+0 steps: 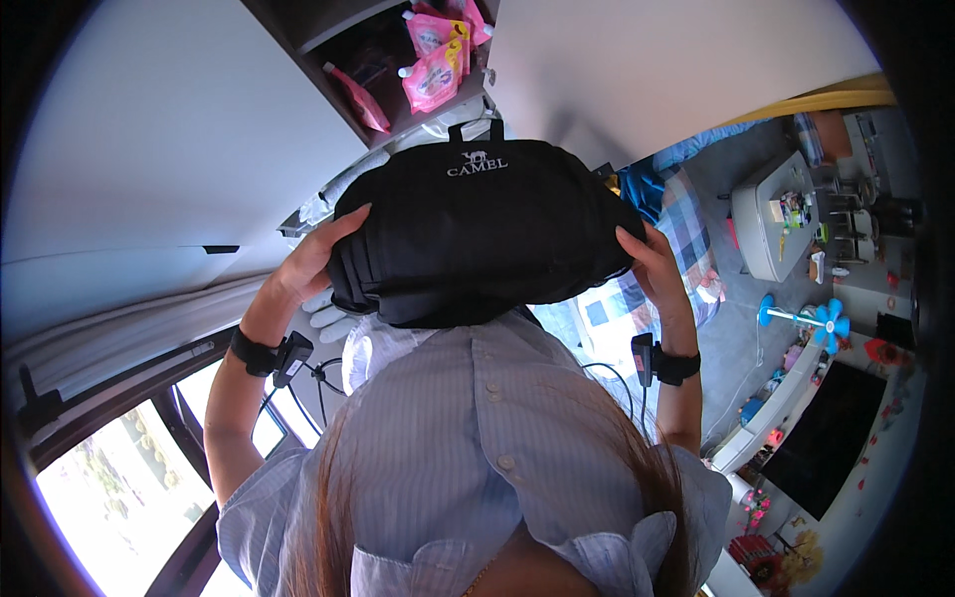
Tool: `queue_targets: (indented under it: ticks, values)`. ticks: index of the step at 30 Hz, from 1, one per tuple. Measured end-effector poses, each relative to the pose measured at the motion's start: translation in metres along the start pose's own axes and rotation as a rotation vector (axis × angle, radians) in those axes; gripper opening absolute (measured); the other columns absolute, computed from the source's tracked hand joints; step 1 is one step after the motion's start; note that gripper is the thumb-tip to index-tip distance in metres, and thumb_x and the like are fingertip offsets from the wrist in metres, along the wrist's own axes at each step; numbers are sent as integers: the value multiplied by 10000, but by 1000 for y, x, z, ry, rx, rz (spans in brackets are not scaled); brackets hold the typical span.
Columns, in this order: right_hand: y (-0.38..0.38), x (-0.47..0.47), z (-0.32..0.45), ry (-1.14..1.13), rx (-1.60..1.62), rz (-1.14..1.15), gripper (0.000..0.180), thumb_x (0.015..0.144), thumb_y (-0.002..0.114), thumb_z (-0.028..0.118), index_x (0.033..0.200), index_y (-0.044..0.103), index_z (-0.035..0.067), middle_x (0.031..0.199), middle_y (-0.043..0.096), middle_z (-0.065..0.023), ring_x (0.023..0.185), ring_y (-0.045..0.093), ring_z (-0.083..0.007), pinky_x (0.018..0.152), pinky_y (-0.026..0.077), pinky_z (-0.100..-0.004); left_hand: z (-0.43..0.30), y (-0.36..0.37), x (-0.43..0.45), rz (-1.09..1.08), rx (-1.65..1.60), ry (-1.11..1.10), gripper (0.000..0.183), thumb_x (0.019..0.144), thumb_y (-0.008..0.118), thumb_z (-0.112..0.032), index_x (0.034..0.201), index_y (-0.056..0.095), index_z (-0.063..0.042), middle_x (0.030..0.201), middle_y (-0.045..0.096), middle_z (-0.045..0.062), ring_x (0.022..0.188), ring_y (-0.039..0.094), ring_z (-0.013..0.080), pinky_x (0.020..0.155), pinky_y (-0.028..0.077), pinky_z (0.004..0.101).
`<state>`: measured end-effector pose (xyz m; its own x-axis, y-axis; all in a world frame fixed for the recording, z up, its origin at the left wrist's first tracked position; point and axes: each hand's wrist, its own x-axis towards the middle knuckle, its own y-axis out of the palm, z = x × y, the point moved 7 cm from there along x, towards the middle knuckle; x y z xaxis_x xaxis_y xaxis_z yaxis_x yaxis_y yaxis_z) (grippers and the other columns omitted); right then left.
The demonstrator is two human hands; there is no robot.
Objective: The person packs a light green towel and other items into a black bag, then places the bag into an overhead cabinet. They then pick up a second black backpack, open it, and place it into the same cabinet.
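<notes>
A black Camel fabric bag with a short top loop spans the space between my hands, in front of my chest. My left hand grips its left end, the thumb lying over the near face. Around the right end my right hand is closed, its thumb on the face and the other fingers mostly hidden behind. Beyond the bag, an open cabinet compartment holds several pink pouches with white caps.
Pale cabinet doors flank the compartment. A checked cloth lies behind the bag's right end. Farther right stand a white table and a blue fan. Windows are at lower left.
</notes>
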<state>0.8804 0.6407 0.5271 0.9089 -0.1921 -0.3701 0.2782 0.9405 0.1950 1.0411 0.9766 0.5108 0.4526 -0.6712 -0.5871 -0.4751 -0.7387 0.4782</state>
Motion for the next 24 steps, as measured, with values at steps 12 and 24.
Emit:
queue_targets:
  ticks: [12,24]
  values:
    - [-14,-1,-19,94,-230,-61,383,878,552,359,975,601,-8,854,632,-66,768,592,-117,698,445,-215,23,-8,7,-91,71,-121,312,888,538,-217,1059,584,40,1067,599,113,899,619,195,781,522,262]
    - [-29,-5,-36,229,-539,-188,410,846,594,339,1019,566,-31,875,635,-106,699,607,-134,628,468,-215,37,-1,8,-219,119,-290,262,916,476,-152,1080,566,32,1036,609,91,847,619,164,768,521,238]
